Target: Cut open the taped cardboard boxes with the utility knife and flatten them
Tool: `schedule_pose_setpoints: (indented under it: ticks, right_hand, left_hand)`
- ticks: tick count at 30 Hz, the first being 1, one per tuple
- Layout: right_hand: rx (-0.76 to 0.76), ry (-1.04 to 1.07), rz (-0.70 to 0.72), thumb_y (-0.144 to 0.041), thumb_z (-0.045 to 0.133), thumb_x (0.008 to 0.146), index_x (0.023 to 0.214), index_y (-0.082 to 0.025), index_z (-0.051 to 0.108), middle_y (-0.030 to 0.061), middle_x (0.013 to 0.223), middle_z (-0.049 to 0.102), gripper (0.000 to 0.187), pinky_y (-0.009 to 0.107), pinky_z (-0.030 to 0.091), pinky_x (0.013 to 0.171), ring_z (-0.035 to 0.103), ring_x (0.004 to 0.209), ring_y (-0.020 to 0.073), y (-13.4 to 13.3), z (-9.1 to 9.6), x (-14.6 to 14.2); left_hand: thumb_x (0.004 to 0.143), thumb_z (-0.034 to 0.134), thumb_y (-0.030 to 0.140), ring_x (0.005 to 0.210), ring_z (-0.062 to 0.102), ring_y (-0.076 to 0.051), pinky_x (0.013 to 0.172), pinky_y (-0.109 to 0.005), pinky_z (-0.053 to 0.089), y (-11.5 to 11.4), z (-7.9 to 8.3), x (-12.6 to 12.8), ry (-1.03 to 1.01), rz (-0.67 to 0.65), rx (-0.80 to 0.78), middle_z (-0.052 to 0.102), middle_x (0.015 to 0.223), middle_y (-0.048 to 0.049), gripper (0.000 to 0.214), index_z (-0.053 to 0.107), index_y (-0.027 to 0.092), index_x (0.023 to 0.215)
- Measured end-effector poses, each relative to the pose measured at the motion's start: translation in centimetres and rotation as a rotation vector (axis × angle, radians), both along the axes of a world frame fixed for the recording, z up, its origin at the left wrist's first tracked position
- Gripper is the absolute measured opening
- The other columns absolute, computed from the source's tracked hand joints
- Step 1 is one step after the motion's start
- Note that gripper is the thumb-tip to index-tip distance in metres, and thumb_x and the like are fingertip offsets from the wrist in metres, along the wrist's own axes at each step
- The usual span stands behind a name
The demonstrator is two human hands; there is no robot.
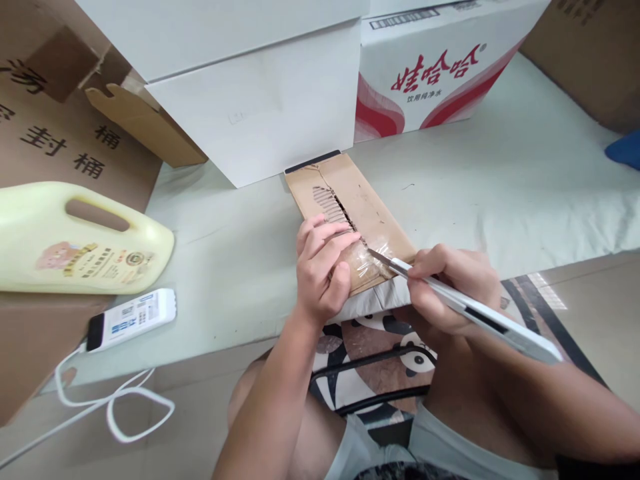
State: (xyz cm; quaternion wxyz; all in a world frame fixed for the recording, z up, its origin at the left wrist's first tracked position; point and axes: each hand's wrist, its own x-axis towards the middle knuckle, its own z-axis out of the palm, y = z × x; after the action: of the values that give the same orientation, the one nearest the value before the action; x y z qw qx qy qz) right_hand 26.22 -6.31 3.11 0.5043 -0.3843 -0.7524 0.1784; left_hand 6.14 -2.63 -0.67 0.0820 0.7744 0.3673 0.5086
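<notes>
A piece of brown cardboard (pixel 363 190) lies on the light green cloth at the middle of the head view. A ragged cut runs along it, with ribbed corrugation bared beside the cut and clear tape at the near end. My left hand (pixel 323 267) rests on the cardboard, its fingers stretched across the torn strip and its thumb apart. Gripped in my right hand (pixel 453 283) is a white utility knife (pixel 480 317) with its blade out. The blade's tip touches the cardboard by the cut's near end, just right of my left fingertips.
White boxes (pixel 260 107) stand behind the cardboard, one with red lettering (pixel 440 80). At left are a yellow jug (pixel 115 260), a white device (pixel 137 320) with a cable (pixel 117 403), and a large brown carton (pixel 45 127). The cloth-covered surface (pixel 225 267) ends near my knees.
</notes>
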Motion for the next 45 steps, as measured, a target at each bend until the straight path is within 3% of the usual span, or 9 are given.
schedule_pose_setpoints:
  ticks: [7,18,45]
  right_hand:
    - [-0.116,0.053,0.037,-0.006,0.057,0.071,0.075,-0.024,0.050,-0.0092,0.051,0.045,0.019,0.020,0.029,0.038,0.035,0.038,0.0060,0.17,-0.13,0.37]
    - [-0.153,0.298,0.160,-0.007,0.055,0.071,0.077,-0.024,0.049,-0.0088,0.055,0.039,0.019,0.023,0.022,0.040,0.028,0.041,0.0064,0.40,-0.81,0.60]
    - [-0.195,0.290,0.115,-0.006,0.058,0.072,0.077,-0.024,0.049,-0.0077,0.054,0.042,0.020,0.025,0.022,0.040,0.031,0.042,0.0075,0.05,-0.58,0.31]
  left_hand:
    - [0.093,0.039,0.027,0.110,0.064,-0.027,0.114,-0.055,0.044,0.06,0.02,-0.01,0.039,0.023,0.015,0.071,0.112,-0.0104,0.035,0.070,0.021,0.108]
    - [0.091,0.040,0.023,0.112,0.063,-0.027,0.113,-0.055,0.044,0.13,-0.11,0.08,0.016,0.012,0.022,0.071,0.112,-0.0103,0.034,0.070,0.021,0.108]
    - [0.089,0.041,0.020,0.112,0.062,-0.027,0.114,-0.054,0.042,0.16,-0.24,0.19,-0.021,0.000,0.016,0.069,0.112,-0.0108,0.034,0.070,0.019,0.107]
